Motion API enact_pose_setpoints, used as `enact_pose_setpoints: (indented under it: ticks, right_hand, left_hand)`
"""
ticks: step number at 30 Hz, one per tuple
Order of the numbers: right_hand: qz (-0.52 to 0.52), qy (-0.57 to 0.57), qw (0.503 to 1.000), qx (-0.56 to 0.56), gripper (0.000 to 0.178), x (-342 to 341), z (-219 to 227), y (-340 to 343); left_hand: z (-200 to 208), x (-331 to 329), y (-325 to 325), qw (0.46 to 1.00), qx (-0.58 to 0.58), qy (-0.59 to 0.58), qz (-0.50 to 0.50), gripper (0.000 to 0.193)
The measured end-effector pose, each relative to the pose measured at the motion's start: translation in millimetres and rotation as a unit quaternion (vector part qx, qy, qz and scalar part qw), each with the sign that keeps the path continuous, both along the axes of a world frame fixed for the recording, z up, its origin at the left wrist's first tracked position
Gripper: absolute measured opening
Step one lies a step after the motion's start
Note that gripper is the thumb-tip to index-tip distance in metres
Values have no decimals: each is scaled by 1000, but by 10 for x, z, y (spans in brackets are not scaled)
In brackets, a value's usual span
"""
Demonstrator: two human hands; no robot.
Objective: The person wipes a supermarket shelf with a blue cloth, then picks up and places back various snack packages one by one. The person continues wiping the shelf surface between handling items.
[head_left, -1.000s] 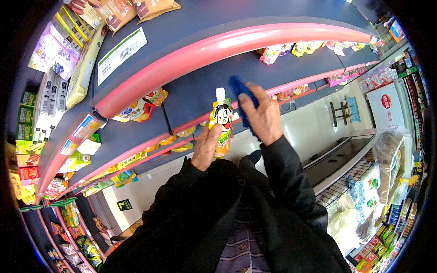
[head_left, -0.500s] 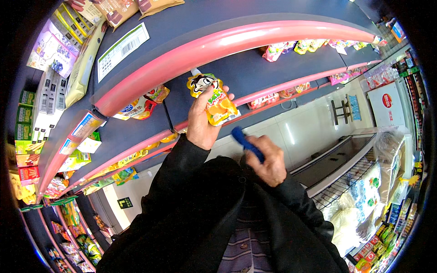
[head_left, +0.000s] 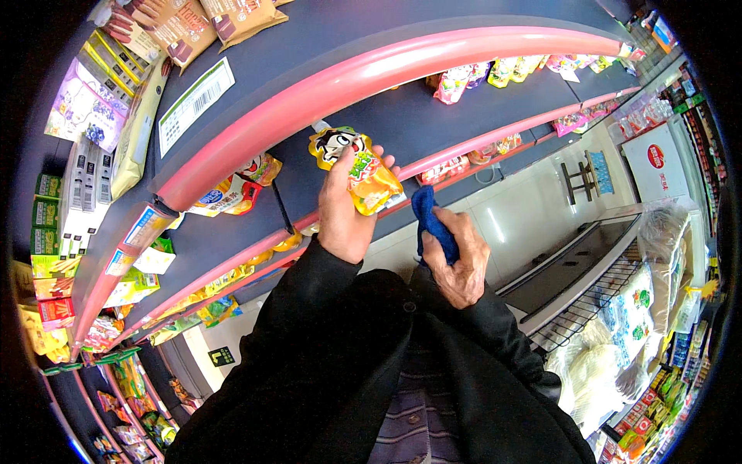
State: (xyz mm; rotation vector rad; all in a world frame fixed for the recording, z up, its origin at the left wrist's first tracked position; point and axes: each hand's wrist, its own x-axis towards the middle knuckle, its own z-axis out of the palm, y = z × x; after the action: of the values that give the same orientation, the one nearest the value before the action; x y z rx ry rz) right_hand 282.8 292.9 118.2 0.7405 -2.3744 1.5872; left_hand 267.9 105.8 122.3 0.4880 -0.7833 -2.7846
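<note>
Evidently a shop, judging by dark grey shelf boards [head_left: 355, 46] with glossy pink edge strips [head_left: 325, 97], a white paper label [head_left: 195, 107] printed with a barcode [head_left: 207, 97], brown plastic snack bags [head_left: 182, 35], stacked small green cardboard boxes [head_left: 44, 215], and, farther off, rows of brightly coloured packets [head_left: 643, 424].

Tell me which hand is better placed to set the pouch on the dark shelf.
Probably the left: the left hand holds the pouch, seen against the dark shelf, while the right hand is lower in view and grips a blue cloth.
</note>
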Motion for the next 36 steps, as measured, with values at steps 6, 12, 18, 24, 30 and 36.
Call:
enact_pose_setpoints:
  ticks: [6, 12, 18, 24, 30, 36]
  right_hand:
    - [107, 72, 991, 45, 42, -19, -151, -176]
    - [-1, -140, 988, -61, 32, -113, 134, 48]
    - [-3, 129, 991, 13, 35, -641, 87, -223]
    - [23, -262, 953, -151, 41, -720, 295, -183]
    - [136, -268, 945, -127, 45, -429, 382, -364]
    - [192, -293, 935, -61, 42, -256, 199, -213]
  left_hand:
    - [25, 37, 66, 999, -14, 28, -8, 38]
    - [14, 197, -108, 993, -89, 31, -75, 35]
    - [-103, 319, 131, 983, -144, 43, -103, 38]
    - [-144, 344, -6, 984, -50, 36, -165, 59]
    - [-136, 336, 163, 994, -89, -7, -55, 38]
    - [-181, 298, 7, 988, -152, -17, 32, 34]
